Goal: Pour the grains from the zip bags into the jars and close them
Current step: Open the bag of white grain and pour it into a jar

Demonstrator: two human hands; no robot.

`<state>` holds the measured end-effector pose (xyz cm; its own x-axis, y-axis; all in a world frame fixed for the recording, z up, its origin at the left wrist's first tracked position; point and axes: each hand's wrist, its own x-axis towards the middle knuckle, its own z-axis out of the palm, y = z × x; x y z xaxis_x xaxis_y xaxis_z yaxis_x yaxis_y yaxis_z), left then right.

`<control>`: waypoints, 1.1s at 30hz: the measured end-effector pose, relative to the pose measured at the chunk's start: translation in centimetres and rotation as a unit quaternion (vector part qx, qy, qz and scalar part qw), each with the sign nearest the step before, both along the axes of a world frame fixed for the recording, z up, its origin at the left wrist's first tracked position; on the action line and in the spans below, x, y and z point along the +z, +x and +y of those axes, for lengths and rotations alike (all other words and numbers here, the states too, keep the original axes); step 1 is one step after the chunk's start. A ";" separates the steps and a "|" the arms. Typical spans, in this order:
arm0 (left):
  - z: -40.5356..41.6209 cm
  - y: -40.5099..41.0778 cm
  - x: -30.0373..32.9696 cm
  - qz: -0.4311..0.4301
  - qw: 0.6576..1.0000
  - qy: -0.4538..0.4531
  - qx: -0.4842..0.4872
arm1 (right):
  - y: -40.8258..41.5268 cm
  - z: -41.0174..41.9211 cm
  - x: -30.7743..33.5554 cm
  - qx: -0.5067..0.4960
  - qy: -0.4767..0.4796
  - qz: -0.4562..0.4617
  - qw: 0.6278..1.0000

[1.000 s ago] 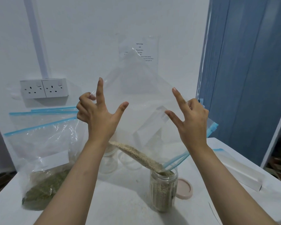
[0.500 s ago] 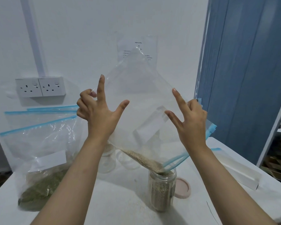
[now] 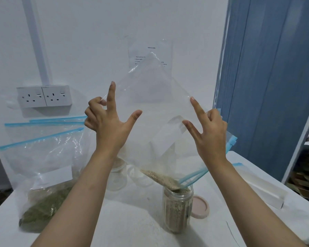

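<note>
Tipping zip bag [image 3: 150,111], both hands [image 3: 111,127] [image 3: 210,138] pinching it, grains [image 3: 161,178] entering jar [image 3: 177,209]

1 head view, facing forward and down, close over table [image 3: 132,229]

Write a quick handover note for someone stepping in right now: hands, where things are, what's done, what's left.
Left hand and right hand both pinch the tilted clear zip bag, its open corner over the jar.
Done: the jar is nearly full; a small pile of pale grain remains in the bag.
Left: finish pouring, fit the pink lid lying right of the jar, then empty the green-grain bag on the table's left.
</note>
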<state>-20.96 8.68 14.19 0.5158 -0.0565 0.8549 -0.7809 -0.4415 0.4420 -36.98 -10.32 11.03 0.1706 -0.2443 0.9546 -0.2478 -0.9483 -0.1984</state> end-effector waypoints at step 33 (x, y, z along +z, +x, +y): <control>0.5 -1.0 -3.2 0.182 0.941 -0.207 -0.196 | -1.0 1.3 -0.8 -0.006 0.042 -0.002 0.999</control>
